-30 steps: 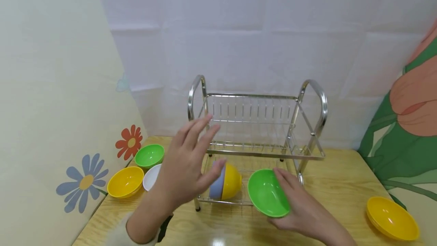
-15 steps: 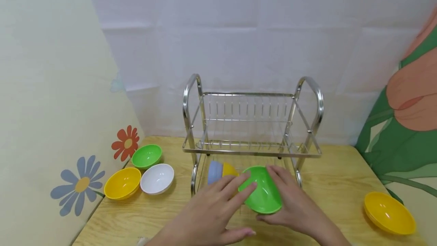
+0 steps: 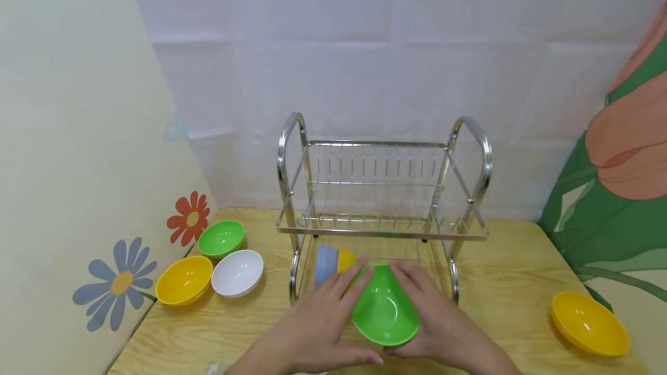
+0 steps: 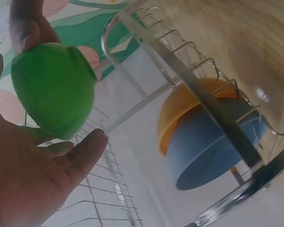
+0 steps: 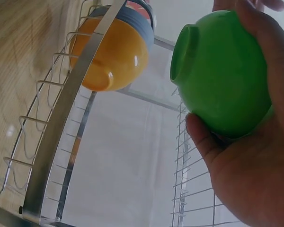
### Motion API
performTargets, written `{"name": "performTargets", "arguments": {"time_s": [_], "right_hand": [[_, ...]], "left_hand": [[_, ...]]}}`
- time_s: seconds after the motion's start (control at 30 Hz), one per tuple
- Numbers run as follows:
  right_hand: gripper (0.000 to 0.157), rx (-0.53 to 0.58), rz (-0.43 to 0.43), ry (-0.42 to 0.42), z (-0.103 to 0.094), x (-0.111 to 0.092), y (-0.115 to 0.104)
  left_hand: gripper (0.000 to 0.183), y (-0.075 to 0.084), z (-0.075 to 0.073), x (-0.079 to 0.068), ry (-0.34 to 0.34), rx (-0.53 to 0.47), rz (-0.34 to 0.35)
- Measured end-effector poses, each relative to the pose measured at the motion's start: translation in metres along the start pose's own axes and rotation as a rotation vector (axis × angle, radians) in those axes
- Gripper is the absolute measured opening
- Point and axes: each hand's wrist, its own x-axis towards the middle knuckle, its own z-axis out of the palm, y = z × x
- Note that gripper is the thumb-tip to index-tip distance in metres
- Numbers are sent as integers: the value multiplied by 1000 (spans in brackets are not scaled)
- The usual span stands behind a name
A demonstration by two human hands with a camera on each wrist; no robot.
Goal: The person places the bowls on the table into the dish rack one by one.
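My right hand (image 3: 435, 320) grips a green bowl (image 3: 385, 308) by its right side, its inside tilted toward me in the head view. The right wrist view shows the bowl's outside and foot ring, with fingers and thumb of that hand around it. At the bowl's left side is my left hand (image 3: 318, 323), fingers extended and thumb spread, fingertips right at the rim. Behind the hands stands a two-tier metal dish rack (image 3: 383, 235). On its lower tier a blue bowl (image 4: 213, 144) and a yellow bowl (image 5: 113, 54) rest on their sides, nested, partly hidden by my left hand in the head view.
To the left on the wooden table (image 3: 500, 282) sit another green bowl (image 3: 221, 239), a yellow bowl (image 3: 184, 280) and a white bowl (image 3: 238, 274). At the far right lies a wider yellow bowl (image 3: 589, 323). A white cloth (image 3: 365, 74) hangs behind the rack.
My left hand has come down and right from in front of the rack to the green bowl's side. The right hand has brought the bowl slightly left, tilting it.
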Motion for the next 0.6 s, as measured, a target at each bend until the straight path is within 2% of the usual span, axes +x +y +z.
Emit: {"name": "performTargets", "arguments": {"time_s": [0.2,0.6], "right_hand": [[123,10,-61,6,7,2,-2],[121,37,-84,-11,13,3,-1]], "left_hand": [[119,-3,11,0,-27,-54,-31],[122,-10,20,1,-50,-116,-80]]}}
